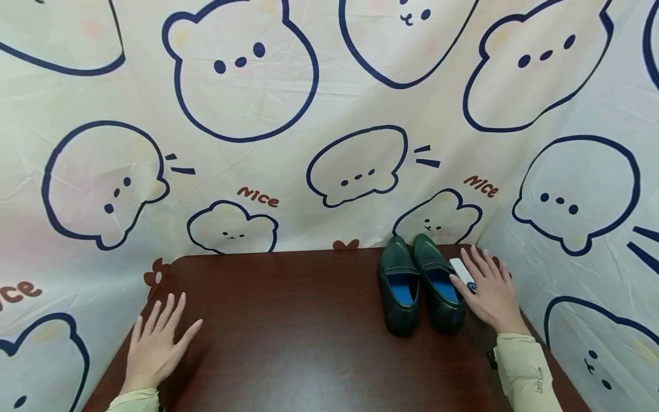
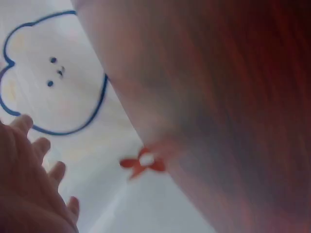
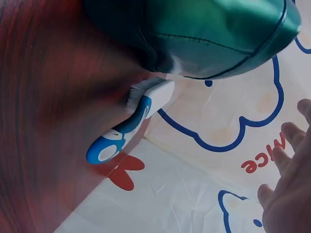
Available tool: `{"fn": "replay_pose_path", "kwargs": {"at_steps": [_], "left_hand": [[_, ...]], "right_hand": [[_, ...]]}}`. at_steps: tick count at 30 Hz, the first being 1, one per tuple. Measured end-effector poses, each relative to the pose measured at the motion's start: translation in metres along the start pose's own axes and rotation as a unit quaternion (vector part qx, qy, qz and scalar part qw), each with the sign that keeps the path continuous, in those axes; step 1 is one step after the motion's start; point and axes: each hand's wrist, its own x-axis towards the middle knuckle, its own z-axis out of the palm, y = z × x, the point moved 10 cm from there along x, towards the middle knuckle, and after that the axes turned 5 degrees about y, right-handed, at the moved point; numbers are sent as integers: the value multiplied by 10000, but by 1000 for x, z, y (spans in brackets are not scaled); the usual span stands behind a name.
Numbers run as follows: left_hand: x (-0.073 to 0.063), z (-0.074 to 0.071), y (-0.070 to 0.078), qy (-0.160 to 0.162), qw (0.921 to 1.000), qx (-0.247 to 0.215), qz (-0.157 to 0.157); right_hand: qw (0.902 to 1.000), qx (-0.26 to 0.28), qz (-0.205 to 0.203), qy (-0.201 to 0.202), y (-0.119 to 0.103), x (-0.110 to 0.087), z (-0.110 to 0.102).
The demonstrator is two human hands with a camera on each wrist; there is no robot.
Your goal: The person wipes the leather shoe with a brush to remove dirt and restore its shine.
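A pair of dark green loafers with blue insoles stands at the back right of the table, a left shoe (image 1: 399,286) beside a right shoe (image 1: 439,286). Just right of them lies a white-and-blue scrub brush (image 1: 460,273), partly hidden by my right hand (image 1: 491,294) in the head view. Fingers spread, that hand holds nothing. In the right wrist view the brush (image 3: 131,124) shows its bristles towards the shoe (image 3: 209,39), apart from the fingers. My left hand (image 1: 157,346) hovers by the table's left edge with fingers extended and nothing in it.
The dark brown wooden table (image 1: 278,320) has a cloth backdrop (image 1: 288,166) with bear drawings behind it and along both sides. The shoes' toes point to the back edge, close to the cloth.
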Motion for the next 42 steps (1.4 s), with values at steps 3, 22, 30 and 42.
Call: {"fn": "replay_pose_path", "kwargs": {"at_steps": [3,22,30,42], "left_hand": [[6,3,20,167,9993,-223,245],[24,77,388,-968,9119,-1322,3762],[-1,92,458,-800,8751,-562,4739],[-11,110,481,-552,8794,-123,4726]], "right_hand": [[10000,47,-7,-40,-2,-1,5],[9889,48,1070,-1030,86,-18,59],[9831,131,1368,-1210,102,-14,69],[9681,205,1807,-1723,113,-8,89]]}}
